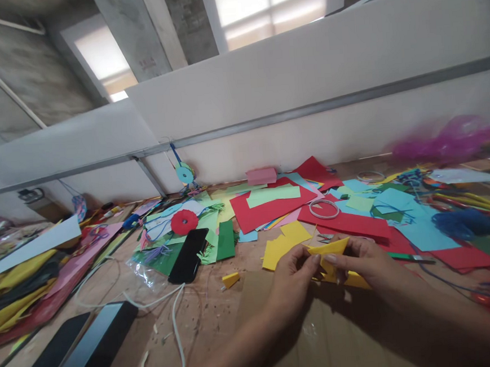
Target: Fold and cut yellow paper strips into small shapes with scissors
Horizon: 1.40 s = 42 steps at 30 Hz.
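one bare left hand [295,270], one bare right hand [365,261] — one folded yellow paper piece [335,247], one small yellow paper wedge [232,278], one black rectangular phone [188,257], one round red disc [178,224], one hanging pale-blue disc [180,170], two thin pale rings [324,217]; coloured paper sheets [247,212] — too overlapped to count.

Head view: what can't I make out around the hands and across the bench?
All in the head view:
Yellow paper: partly covered by fingers of the left hand and right hand; folds unclear.
Purple thing: blurred; what it is, unclear.
Cardboard and dark box: near ends cut off by the bottom edge.
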Available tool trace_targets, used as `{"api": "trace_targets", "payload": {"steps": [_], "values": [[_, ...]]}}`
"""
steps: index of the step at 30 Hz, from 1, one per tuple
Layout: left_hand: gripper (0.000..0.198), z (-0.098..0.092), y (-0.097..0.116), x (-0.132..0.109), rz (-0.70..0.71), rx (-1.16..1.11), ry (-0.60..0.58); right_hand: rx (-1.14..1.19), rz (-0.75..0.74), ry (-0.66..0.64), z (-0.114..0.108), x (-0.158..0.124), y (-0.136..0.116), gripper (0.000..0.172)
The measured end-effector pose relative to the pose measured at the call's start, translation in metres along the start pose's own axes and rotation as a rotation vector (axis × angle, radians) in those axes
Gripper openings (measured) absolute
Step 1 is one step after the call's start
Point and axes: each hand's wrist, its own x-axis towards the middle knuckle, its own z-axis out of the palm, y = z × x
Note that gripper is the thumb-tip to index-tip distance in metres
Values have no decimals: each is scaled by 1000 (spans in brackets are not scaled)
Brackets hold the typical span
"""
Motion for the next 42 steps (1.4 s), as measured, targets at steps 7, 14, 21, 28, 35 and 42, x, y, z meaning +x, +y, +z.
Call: {"api": "trace_targets", "payload": {"steps": [7,14,21,28,35,42], "values": [[29,1,-5,-1,65,18,-26,33,-4,27,5,-3,-8,25],[27,-4,-2,2,94,125,-17,-125,27,-34,-5,2,-8,32],[25,-19,3,5,99,435,-151,-351,-42,-185,-15,6,-8,35],[30,-9,-2,4,155,379,-96,-234,-48,-150,-4,2,-6,37],[28,-10,5,12,192,455,-23,-259,21,-176,0,3,-8,45],[27,-7,19,28,226,318,3,-291,-65,-144,7,13,-11,43]]}}
